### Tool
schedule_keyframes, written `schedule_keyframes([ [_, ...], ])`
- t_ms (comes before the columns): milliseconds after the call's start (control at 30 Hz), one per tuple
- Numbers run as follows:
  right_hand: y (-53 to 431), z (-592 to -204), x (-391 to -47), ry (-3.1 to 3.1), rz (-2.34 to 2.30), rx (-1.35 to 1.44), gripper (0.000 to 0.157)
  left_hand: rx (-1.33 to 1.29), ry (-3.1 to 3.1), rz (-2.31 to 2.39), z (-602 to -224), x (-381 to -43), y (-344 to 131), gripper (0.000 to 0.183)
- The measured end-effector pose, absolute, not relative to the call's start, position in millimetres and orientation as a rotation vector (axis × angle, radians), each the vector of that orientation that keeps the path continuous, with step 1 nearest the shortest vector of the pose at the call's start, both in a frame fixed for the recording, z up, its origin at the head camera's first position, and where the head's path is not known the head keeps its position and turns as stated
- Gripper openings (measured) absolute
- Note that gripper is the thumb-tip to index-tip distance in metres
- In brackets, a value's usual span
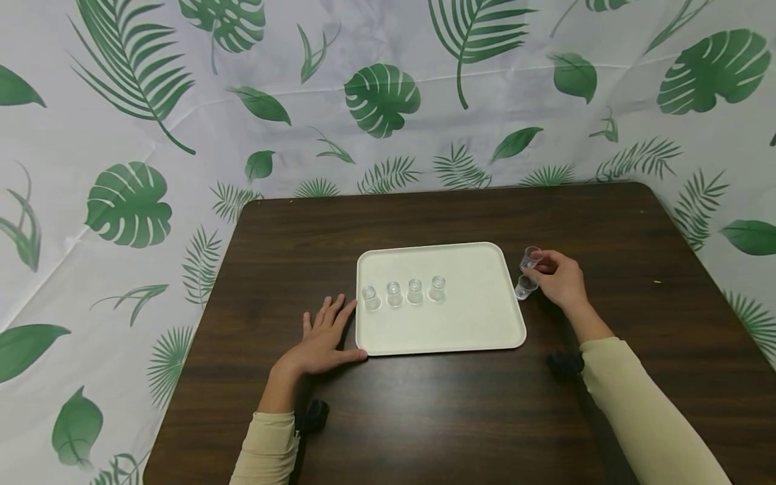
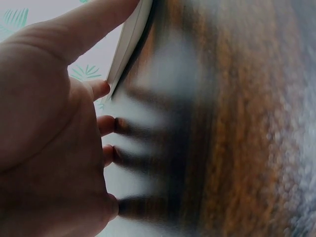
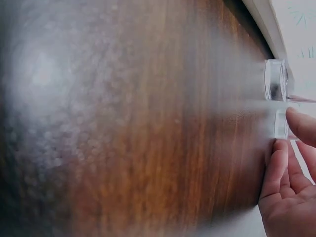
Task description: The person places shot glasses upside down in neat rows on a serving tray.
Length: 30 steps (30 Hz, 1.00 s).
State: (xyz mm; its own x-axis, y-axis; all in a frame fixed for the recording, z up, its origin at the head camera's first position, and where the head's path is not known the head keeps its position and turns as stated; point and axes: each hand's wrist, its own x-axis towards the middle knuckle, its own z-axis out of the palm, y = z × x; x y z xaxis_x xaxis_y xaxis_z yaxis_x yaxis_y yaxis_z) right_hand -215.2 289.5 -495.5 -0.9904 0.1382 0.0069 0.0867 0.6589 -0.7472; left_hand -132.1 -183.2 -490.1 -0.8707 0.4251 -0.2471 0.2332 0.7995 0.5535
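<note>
Your right hand point(image 1: 560, 277) pinches one clear shot cup point(image 1: 530, 259) just right of the tray point(image 1: 473, 327), where a low swing could topple the neighbouring cup point(image 1: 525, 288), while your spread left hand point(image 1: 323, 343), holding nothing, could jog the tray's left edge.

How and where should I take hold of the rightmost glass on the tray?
I would probably pinch the glass by its round sides, thumb and finger opposite, coming from the right. It ends the row: bare tray lies on that side, while the next glass stands close on the left.
</note>
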Motion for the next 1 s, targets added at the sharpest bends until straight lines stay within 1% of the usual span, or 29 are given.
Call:
schedule_keyframes([
  [500, 297, -495, -214, -2.768, 1.343, -0.195, 0.039, 0.493, 2.622, 0.738, -489, -132, -183, 0.102],
  [800, 303, -479, -211, -2.646, 1.650, -0.258, 0.047, 0.492, 2.621, 0.744, -485, -133, -182, 0.101],
  [1000, 306, -466, -209, -2.522, 1.714, -0.209, 0.041, 0.485, 2.606, 0.715, -483, -133, -182, 0.103],
])
